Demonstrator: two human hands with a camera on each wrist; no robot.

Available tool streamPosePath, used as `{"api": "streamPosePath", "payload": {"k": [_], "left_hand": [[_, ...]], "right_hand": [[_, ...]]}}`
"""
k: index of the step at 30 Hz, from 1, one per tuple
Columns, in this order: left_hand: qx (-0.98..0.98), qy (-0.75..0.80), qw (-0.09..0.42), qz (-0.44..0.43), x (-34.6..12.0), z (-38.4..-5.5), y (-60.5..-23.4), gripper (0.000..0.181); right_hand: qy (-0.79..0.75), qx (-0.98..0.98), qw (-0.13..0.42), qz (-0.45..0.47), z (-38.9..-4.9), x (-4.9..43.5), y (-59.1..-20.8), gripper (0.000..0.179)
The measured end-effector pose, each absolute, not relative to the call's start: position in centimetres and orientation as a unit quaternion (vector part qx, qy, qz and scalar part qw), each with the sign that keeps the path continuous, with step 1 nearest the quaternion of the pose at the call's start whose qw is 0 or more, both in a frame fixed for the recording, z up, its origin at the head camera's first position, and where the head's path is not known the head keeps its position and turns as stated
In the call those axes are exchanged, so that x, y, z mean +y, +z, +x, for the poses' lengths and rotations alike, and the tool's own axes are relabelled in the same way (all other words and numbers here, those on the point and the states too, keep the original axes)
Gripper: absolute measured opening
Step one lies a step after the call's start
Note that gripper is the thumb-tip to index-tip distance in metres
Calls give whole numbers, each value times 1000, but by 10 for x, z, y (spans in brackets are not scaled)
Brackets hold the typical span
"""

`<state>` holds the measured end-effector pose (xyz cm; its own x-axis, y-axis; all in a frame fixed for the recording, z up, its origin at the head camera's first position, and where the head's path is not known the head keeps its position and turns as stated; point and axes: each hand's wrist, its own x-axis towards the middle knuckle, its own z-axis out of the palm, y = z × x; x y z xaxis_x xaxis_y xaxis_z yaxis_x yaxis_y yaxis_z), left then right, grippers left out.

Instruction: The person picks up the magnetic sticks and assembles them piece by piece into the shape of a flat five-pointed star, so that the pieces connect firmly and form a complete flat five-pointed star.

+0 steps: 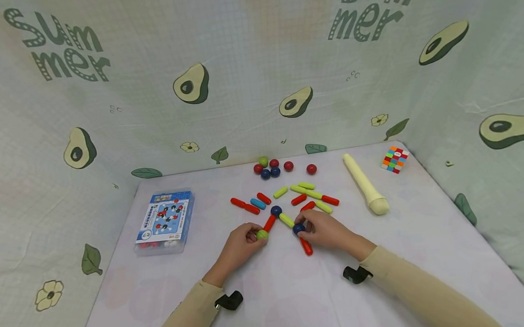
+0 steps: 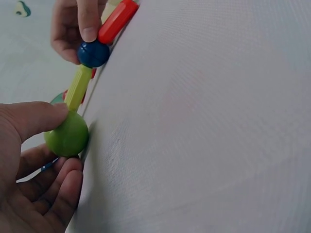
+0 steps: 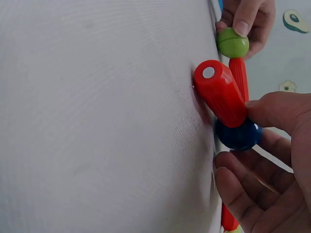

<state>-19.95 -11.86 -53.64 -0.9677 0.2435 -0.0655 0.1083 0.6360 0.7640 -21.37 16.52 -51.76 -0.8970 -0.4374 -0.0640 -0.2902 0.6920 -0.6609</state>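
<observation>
Toy building rods and balls form a bent chain on the table. My left hand (image 1: 239,246) pinches the green ball (image 1: 262,235) between thumb and fingers at its left end. From there a red rod (image 1: 270,222) runs up to a dark blue ball (image 1: 276,211), then a yellow-green rod (image 1: 286,220) slopes down to another dark blue ball (image 1: 298,229). This second blue ball is held by my right hand (image 1: 326,229), thumb and fingers around it. Another red rod (image 3: 221,94) juts from it toward me, a pale disc showing in its free end.
Loose red, yellow-green and blue rods (image 1: 258,203) lie beyond the chain, with several balls (image 1: 288,166) at the back. A boxed set (image 1: 164,222) stands left. To the right are a pale yellow stick (image 1: 364,184) and a puzzle cube (image 1: 395,160). Printed cloth (image 1: 241,124) hangs behind.
</observation>
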Motion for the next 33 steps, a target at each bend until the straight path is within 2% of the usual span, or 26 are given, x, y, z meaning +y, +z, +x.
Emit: {"api": "streamPosePath", "payload": {"k": [27,30,33], "left_hand": [[905,411,61,94,-116,-198,-537,37],[902,421,46,84,-119,-203,-537,32],[904,422,9,69,-125,-212,-539,24]], "right_hand": [[-365,905,107,-191,-214,168,-520,28],[-366,905,106,-192,-214,168,-521,28],[-366,904,104,-194,-213,168,-521,28]]}}
